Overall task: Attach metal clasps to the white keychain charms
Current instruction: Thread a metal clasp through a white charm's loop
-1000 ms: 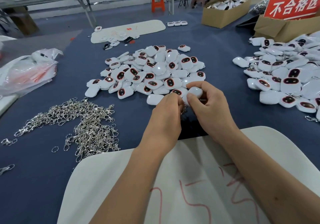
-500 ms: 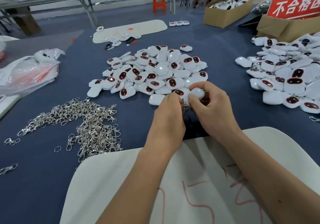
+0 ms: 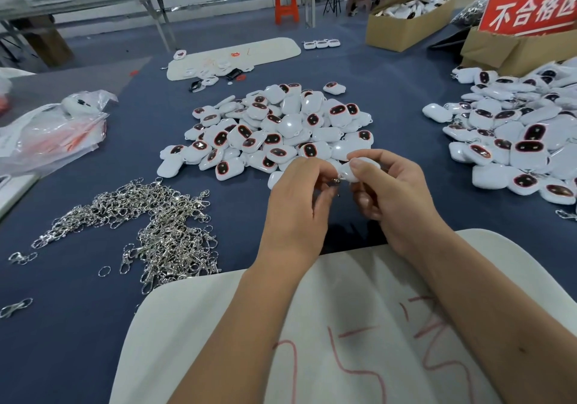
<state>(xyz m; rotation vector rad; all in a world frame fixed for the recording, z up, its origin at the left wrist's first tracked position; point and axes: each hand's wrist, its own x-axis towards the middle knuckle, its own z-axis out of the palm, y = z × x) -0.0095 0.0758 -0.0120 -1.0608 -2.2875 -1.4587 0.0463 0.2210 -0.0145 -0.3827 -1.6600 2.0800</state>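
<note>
Over a dark blue table (image 3: 406, 141), just before the central charm pile (image 3: 281, 128), the right hand (image 3: 393, 191) pinches a white charm (image 3: 359, 169) while the left hand (image 3: 299, 197) pinches a metal clasp (image 3: 336, 181) at its edge.

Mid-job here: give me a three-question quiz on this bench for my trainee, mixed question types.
1. True or false: the right hand pinches a glossy white plastic keychain charm.
2. Multiple choice: the loose pile of silver metal clasps on the blue table lies A) to the person's left, B) to the right, C) inside the open cardboard box.
3. Fill in: the left hand holds a small silver metal ____ against the charm's edge.

Key: 1 true; 2 A; 3 clasp. The clasp is mostly hidden by the fingers, so whether it is hooked on yet cannot be told.
</note>
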